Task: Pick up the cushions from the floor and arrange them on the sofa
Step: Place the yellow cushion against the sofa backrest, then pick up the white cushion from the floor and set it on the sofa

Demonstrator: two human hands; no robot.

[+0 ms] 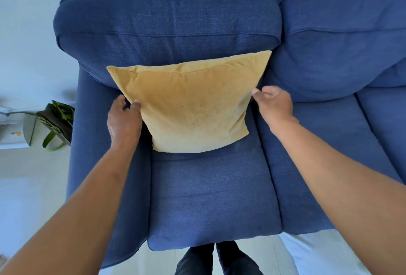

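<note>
A mustard-yellow square cushion (pixel 191 105) stands on the left seat of the blue sofa (pixel 211 198), leaning back against the backrest. My left hand (pixel 124 121) pinches the cushion's left edge between thumb and fingers. My right hand (pixel 273 104) hovers at the cushion's right edge with its fingers loosely curled; its fingertips are at or just off the fabric and it holds nothing.
The sofa's left armrest (pixel 87 143) lies beside my left arm. A green and brown bag (pixel 58 121) sits on the pale floor to the left of the sofa, next to a white box (pixel 13 134). A second seat and back cushion (pixel 351 44) extend to the right.
</note>
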